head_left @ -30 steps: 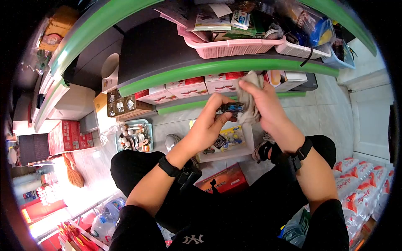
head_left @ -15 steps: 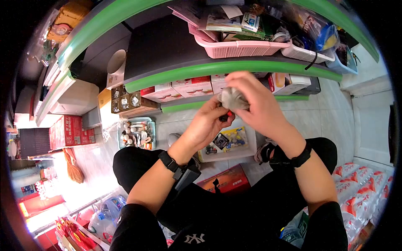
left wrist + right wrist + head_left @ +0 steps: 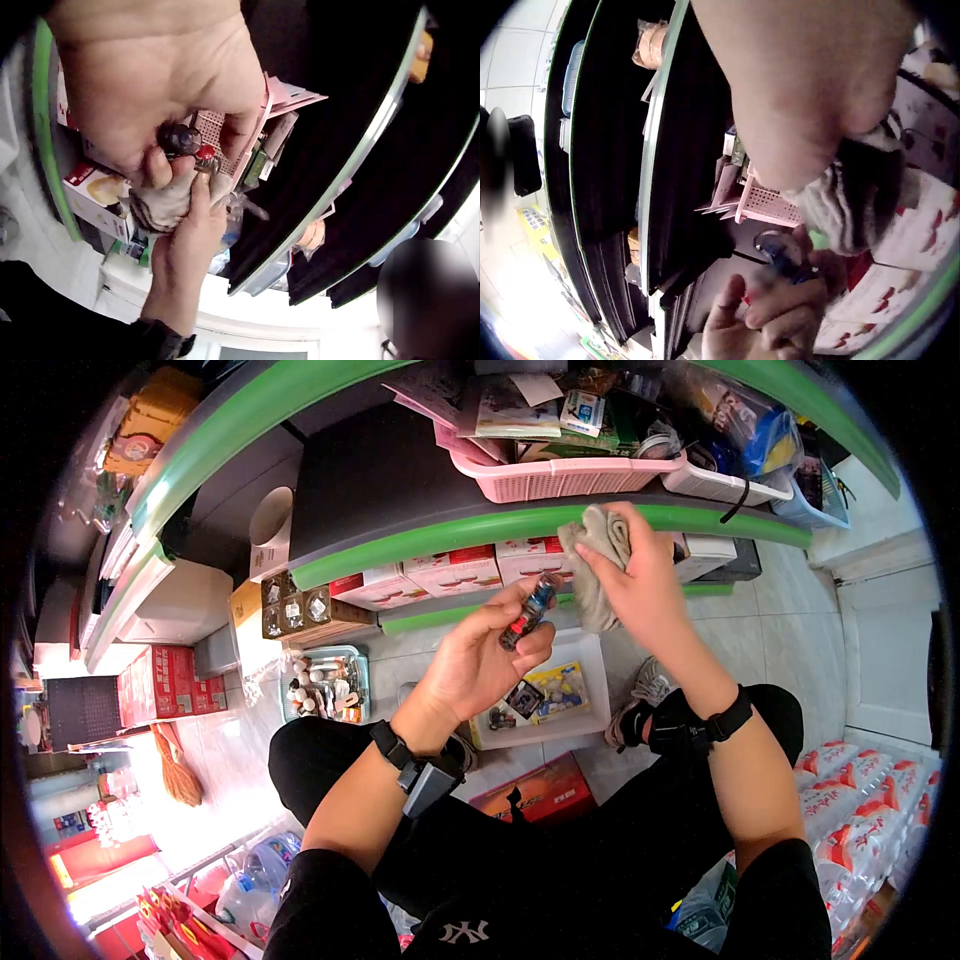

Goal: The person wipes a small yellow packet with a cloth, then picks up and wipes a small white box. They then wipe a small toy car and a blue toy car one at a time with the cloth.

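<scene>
My left hand (image 3: 477,665) holds a small dark toy car (image 3: 530,612) with blue and red parts, tilted between thumb and fingers. In the left wrist view a round black part of the car (image 3: 180,139) shows under the palm. Just to the right, my right hand (image 3: 648,575) grips a bunched grey cloth (image 3: 597,565), apart from the car in the head view. Dark and light folds of this cloth (image 3: 847,199) hang below the right hand in the right wrist view. Below the hands, a white bin (image 3: 600,690) on the floor holds a yellow packet and small dark items.
Ahead runs a shelf with a green edge (image 3: 450,532), bearing a pink basket (image 3: 570,478) of mixed goods. Red and white boxes (image 3: 450,572) stand beneath it. To the left is a light-blue basket (image 3: 364,670) of small items; a red box (image 3: 540,785) lies between the legs.
The cloth first moved over the toy car and covered it, then lifted away up and right. The car has turned from level to a steep tilt in the left hand.
</scene>
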Tool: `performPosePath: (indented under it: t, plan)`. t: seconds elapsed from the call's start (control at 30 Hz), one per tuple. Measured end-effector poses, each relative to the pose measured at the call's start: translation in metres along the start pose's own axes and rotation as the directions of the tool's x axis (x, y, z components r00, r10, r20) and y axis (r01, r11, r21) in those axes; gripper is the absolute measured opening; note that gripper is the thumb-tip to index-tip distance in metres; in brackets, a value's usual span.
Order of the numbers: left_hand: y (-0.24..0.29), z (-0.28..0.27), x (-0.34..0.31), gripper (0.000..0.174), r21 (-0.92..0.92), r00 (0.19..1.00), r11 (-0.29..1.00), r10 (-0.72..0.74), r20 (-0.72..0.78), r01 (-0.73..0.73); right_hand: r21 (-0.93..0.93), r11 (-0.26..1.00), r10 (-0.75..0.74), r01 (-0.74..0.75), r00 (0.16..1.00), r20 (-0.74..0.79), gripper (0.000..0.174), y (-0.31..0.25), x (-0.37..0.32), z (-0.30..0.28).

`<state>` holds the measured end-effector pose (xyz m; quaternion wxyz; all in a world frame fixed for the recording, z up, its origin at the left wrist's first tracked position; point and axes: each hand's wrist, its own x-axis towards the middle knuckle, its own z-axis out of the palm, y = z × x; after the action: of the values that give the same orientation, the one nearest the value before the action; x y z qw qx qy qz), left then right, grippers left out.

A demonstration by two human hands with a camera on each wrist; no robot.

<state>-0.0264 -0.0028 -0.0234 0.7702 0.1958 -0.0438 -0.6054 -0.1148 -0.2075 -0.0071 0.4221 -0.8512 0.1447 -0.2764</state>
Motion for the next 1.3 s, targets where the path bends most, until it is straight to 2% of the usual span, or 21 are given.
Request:
performPosePath:
  t: [0.03, 0.13, 0.17, 0.23, 0.27, 0.3, 0.4, 0.43, 0.53, 0.63, 0.73, 0.83, 0.93, 1.03, 1.13, 1.17, 1.23, 1.27, 1.3]
  plan:
    - [0.001, 0.004, -0.001, 0.050, -0.090, 1.000, 0.996, 0.018, -0.020, -0.020, 0.016, 1.000, 0.016, -0.016, 1.000, -0.008, 0.041, 0.000, 0.000, -0.001]
    - [0.004, -0.011, 0.001, 0.048, -0.146, 0.999, 0.989, -0.002, 0.048, 0.009, 0.139, 0.990, 0.039, -0.038, 0.999, -0.005, 0.041, -0.008, -0.002, 0.001]
    - [0.003, -0.014, 0.000, 0.044, -0.119, 1.000, 0.993, -0.008, -0.017, 0.006, 0.190, 0.981, 0.043, -0.042, 0.999, -0.001, 0.041, -0.013, -0.005, 0.002]
    - [0.000, -0.010, 0.000, 0.038, -0.066, 0.989, 0.998, -0.018, -0.147, 0.008, 0.277, 0.954, 0.070, -0.112, 0.985, 0.158, 0.042, -0.028, -0.015, 0.001]
    - [0.000, -0.009, 0.000, 0.039, -0.039, 0.988, 0.999, -0.019, -0.153, 0.013, 0.314, 0.937, 0.078, -0.152, 0.969, 0.235, 0.043, -0.032, -0.018, 0.002]
    - [-0.001, -0.008, -0.001, 0.040, -0.012, 0.987, 1.000, -0.022, -0.158, 0.021, 0.186, 0.969, -0.200, 0.163, 0.958, 0.204, 0.045, -0.030, -0.013, 0.004]
    - [-0.003, -0.010, 0.000, 0.041, 0.063, 0.979, 0.997, -0.041, -0.201, 0.055, -0.057, 0.952, -0.269, 0.301, 0.910, 0.315, 0.046, -0.039, -0.020, 0.006]
    - [-0.004, -0.011, 0.000, 0.041, 0.087, 0.974, 0.994, -0.047, -0.220, 0.068, -0.077, 0.940, -0.285, 0.331, 0.891, 0.353, 0.046, -0.038, -0.022, 0.007]
    - [-0.004, -0.009, 0.001, 0.044, 0.087, 0.978, 0.994, -0.044, -0.204, 0.062, -0.053, 0.962, -0.227, 0.269, 0.890, 0.396, 0.046, -0.032, -0.023, 0.009]
    - [-0.007, 0.003, 0.001, 0.049, 0.208, 0.971, 0.978, 0.060, -0.231, -0.011, -0.080, 0.964, -0.213, 0.255, 0.914, 0.345, 0.046, -0.030, -0.025, 0.011]
    - [-0.013, 0.000, 0.000, 0.054, 0.399, 0.972, 0.912, 0.173, -0.161, -0.096, -0.096, 0.983, -0.129, 0.154, 0.965, 0.227, 0.044, -0.033, -0.025, 0.013]
    - [-0.012, -0.014, 0.001, 0.053, 0.504, 0.974, 0.861, 0.168, -0.153, -0.070, -0.060, 0.994, -0.083, 0.095, 0.979, 0.185, 0.042, -0.029, -0.024, 0.015]
    - [-0.008, -0.014, 0.002, 0.052, 0.494, 0.979, 0.867, 0.146, -0.141, -0.058, -0.012, 0.999, 0.034, -0.033, 0.994, 0.101, 0.040, -0.023, -0.018, 0.017]
    - [-0.003, -0.004, 0.000, 0.050, 0.464, 0.987, 0.886, 0.095, -0.130, -0.025, 0.018, 0.998, 0.058, -0.057, 0.998, -0.020, 0.040, -0.011, -0.009, 0.014]
    - [-0.003, -0.011, 0.004, 0.051, 0.364, 0.983, 0.929, 0.121, -0.139, -0.063, 0.162, 0.986, 0.038, -0.030, 0.998, -0.045, 0.038, -0.014, -0.011, 0.015]
    - [-0.005, -0.011, 0.005, 0.051, 0.353, 0.957, 0.931, 0.178, -0.229, -0.088, 0.232, 0.972, 0.028, -0.043, 0.997, 0.066, 0.039, -0.019, -0.014, 0.013]
    - [-0.012, -0.004, 0.007, 0.052, 0.337, 0.869, 0.932, 0.274, -0.412, -0.134, 0.105, 0.984, -0.162, 0.146, 0.974, 0.160, 0.043, -0.027, -0.021, 0.016]
    - [-0.013, -0.009, 0.006, 0.052, 0.402, 0.886, 0.909, 0.270, -0.377, -0.106, 0.046, 0.969, -0.245, 0.241, 0.946, 0.213, 0.045, -0.031, -0.025, 0.017]
    - [-0.014, -0.015, 0.003, 0.052, 0.465, 0.903, 0.882, 0.259, -0.341, -0.078, 0.056, 0.987, -0.158, 0.150, 0.960, 0.233, 0.044, -0.037, -0.031, 0.019]
